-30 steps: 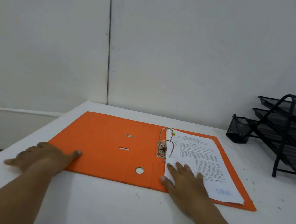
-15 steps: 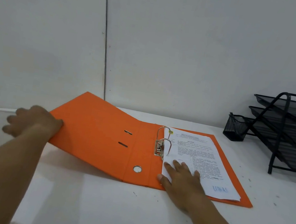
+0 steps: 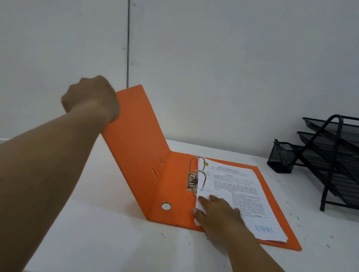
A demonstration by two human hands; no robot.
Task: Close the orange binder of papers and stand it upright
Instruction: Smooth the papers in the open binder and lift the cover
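My left hand (image 3: pixel 92 96) grips the outer edge of the orange binder (image 3: pixel 173 182) cover, fingers curled around it, holding it steeply raised. My right hand (image 3: pixel 219 217) lies flat, fingers spread, on the papers (image 3: pixel 242 193) beside the metal rings (image 3: pixel 195 176). The binder's back cover lies on the white tabletop (image 3: pixel 132 246).

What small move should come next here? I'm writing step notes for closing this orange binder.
Probably keep swinging the raised orange cardboard cover over toward the white printed papers, since the left hand holds its edge only partway up. The right hand lies flat on the papers beside the metal rings and should slide out first.
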